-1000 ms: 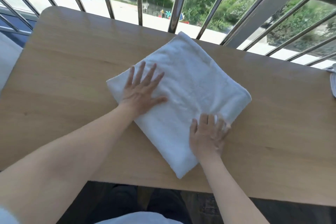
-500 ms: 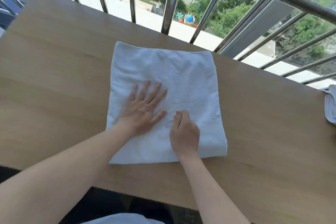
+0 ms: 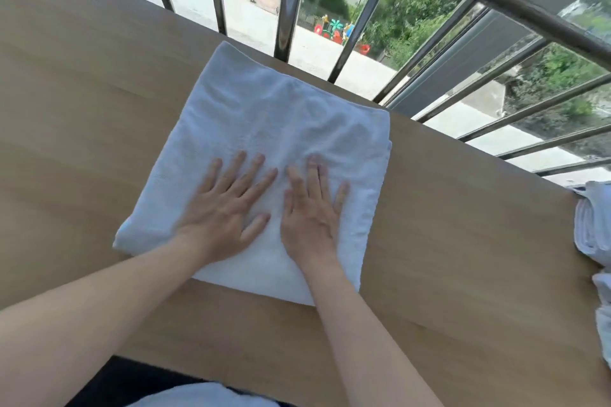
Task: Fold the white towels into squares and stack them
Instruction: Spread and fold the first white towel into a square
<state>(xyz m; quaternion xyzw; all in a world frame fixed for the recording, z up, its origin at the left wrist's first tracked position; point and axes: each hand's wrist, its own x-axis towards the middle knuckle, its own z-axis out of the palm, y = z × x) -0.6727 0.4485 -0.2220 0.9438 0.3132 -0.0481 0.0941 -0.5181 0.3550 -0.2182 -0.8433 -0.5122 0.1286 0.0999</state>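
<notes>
Pressing the left hand (image 3: 224, 208) flat on the folded towel (image 3: 264, 109), fingers spread and gripping nothing, as half a second ago. Now laying the right hand (image 3: 310, 215) flat beside it too, fingers straightened out of the earlier curl. Keeping the towel on the table (image 3: 463, 258), turned slightly askew, far corner nearing the railing (image 3: 287, 10). Leaving other towels (image 3: 595, 225) heaped at the table's right edge.

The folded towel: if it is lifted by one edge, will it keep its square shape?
Probably not: the towel looks soft and wrinkles near the left hand and right hand, so its layers would likely droop open. Pushed, it may slide easily on the smooth table.
</notes>
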